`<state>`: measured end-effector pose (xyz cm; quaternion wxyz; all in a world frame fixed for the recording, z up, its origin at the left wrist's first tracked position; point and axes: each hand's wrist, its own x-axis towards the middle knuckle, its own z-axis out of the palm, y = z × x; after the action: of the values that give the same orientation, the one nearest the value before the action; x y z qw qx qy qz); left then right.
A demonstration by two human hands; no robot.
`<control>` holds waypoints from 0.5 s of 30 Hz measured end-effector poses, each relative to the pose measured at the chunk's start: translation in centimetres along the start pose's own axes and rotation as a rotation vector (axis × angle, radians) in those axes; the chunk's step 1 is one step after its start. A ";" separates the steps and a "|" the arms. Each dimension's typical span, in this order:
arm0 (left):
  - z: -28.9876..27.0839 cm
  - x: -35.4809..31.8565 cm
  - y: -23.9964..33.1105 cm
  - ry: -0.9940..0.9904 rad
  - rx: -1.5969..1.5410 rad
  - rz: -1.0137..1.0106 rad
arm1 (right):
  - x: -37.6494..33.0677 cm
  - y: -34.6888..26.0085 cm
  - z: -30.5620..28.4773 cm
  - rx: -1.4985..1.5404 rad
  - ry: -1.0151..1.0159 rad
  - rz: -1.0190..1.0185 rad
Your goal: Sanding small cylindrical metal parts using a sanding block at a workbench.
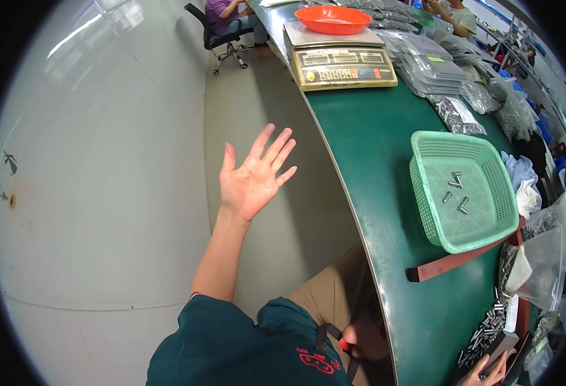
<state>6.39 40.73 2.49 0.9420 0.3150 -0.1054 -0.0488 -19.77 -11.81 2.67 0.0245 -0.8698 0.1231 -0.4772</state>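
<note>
Left hand (252, 185) spread wide, empty; right hand (489, 373) at a dark block (500, 351).
Right fingers touch the block's near end; how firmly, I cannot tell. It looks stiff, likely weighty, best held by its long sides; pins (484, 333), probably slippery, lie just beside.

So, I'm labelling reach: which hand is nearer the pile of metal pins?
Right: the right hand is beside the pile of metal pins; the left hand is open, left of the green table.
</note>
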 end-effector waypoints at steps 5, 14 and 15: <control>1.4 0.7 -2.0 -0.092 -0.290 -0.036 | 0.8 -1.2 -0.8 -0.088 -0.106 -0.046; 2.8 0.8 -3.5 -0.090 -0.184 -0.108 | -1.7 3.1 -0.5 -0.061 -0.093 0.002; 2.7 0.8 -3.6 -0.096 -0.171 -0.117 | -2.3 3.7 -0.6 -0.100 -0.079 0.038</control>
<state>6.44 36.13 2.55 0.9548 0.2364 -0.1275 -0.1275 -22.18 -14.76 0.50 -0.0051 -0.8855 0.1622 -0.4354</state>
